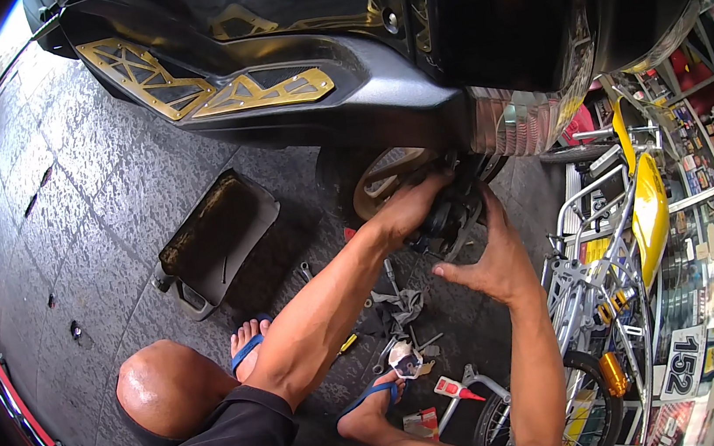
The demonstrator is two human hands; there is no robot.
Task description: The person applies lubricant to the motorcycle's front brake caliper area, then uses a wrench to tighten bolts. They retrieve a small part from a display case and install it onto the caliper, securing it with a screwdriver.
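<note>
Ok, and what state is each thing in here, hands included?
Dark mechanical assembly: partly hidden
Left hand: on this assembly, grip unclear
Right hand: open, thumb spread apart
Motor scooter: upright
Gold-rimmed wheel: partly hidden
Gold footboard plates: fixed on
Tail light: seemingly unlit
Cut-open black container: open side up, thin rod inside
Gray rag: crumpled
Blue flip-flops: worn

one head-worn fisheye looks down on the hands from close above.
</note>
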